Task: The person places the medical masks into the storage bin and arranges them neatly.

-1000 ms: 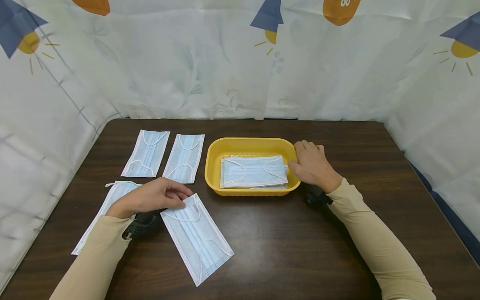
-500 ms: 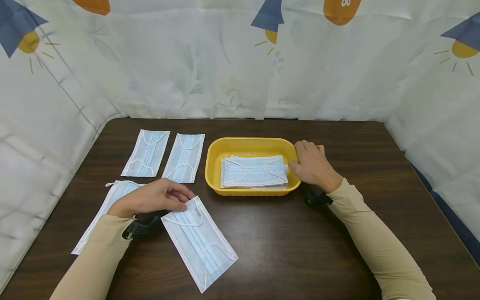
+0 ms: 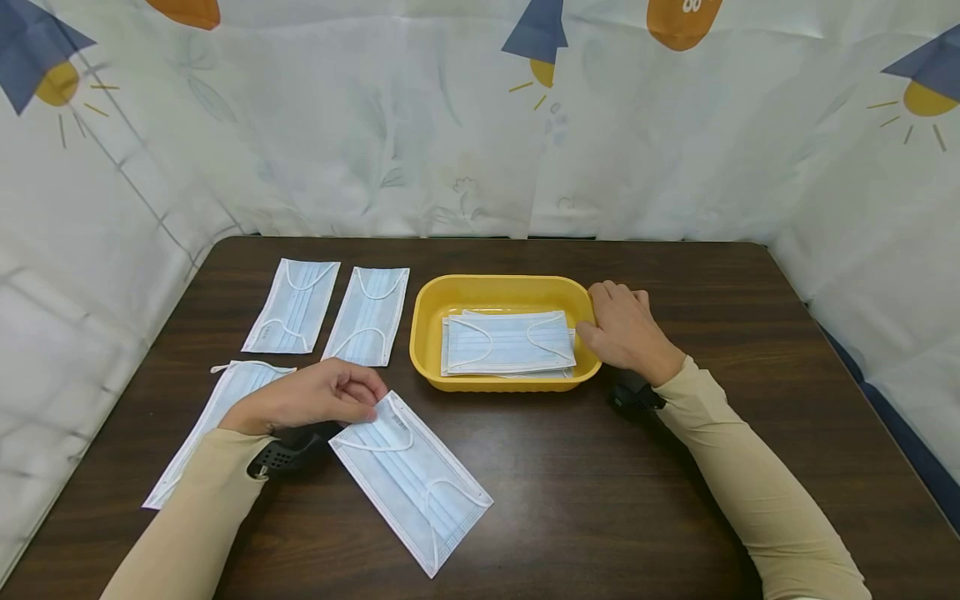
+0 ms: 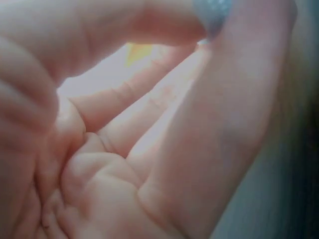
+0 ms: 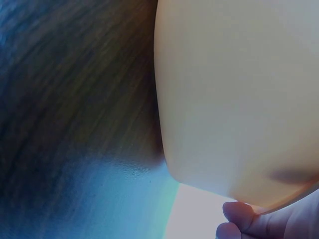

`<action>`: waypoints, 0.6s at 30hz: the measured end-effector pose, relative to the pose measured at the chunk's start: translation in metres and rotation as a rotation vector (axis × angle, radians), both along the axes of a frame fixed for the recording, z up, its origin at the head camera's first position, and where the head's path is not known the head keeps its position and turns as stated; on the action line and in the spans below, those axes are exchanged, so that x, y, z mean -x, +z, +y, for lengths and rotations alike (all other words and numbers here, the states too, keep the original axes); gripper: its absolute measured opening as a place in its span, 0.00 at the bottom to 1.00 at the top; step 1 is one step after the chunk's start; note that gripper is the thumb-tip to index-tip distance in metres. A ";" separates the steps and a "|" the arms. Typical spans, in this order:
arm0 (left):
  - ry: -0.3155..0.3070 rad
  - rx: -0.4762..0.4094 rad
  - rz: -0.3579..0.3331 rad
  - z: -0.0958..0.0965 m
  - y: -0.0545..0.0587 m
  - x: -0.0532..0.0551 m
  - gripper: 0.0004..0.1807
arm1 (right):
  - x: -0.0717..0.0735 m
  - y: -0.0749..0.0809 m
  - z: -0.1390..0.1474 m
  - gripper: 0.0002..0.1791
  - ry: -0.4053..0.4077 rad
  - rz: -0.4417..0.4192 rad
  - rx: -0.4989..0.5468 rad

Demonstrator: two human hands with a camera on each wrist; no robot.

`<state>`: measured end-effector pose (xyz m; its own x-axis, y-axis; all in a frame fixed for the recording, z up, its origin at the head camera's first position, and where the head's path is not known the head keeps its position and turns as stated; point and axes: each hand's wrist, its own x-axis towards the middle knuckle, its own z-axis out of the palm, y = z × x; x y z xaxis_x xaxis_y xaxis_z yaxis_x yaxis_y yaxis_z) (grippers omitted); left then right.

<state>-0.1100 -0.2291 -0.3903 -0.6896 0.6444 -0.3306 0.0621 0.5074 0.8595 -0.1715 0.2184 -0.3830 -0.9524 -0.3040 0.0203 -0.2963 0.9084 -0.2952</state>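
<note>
My left hand (image 3: 311, 396) pinches the upper corner of a pale blue face mask (image 3: 420, 487) between thumb and fingers, in front of the tray. The mask slants down to the right with its ear loops facing up. In the left wrist view the palm (image 4: 104, 194) and bent fingers fill the picture. A yellow tray (image 3: 495, 289) stands at the table's middle, holding a small stack of masks (image 3: 513, 343). My right hand (image 3: 628, 335) grips its right end, thumb over the rim. From the right wrist, the tray's outer wall (image 5: 234, 99) shows with fingertips (image 5: 239, 214) at its rim.
Two more masks lie side by side at the back left, one at the far left (image 3: 291, 304) and one nearer the tray (image 3: 369, 317). Another mask (image 3: 198, 433) is partly covered by the left forearm. A patterned white curtain (image 3: 465, 125) surrounds the dark wooden table (image 3: 600, 500).
The lower end of the pinched mask has swung to the right, with the left hand staying nearly in place. The right hand and tray have not moved.
</note>
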 end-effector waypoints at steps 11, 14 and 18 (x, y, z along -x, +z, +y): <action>0.000 -0.044 -0.038 0.005 0.001 -0.002 0.18 | 0.001 -0.001 0.001 0.25 0.001 -0.002 0.003; 0.010 -0.050 -0.049 0.005 0.001 -0.002 0.19 | 0.001 -0.001 0.001 0.25 0.002 0.001 0.004; 0.043 -0.053 -0.043 0.006 0.002 -0.002 0.22 | 0.001 -0.001 0.001 0.25 0.001 -0.002 0.006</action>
<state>-0.1078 -0.2228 -0.3885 -0.7029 0.6318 -0.3267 0.0039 0.4628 0.8865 -0.1721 0.2190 -0.3840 -0.9523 -0.3044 0.0203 -0.2962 0.9065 -0.3007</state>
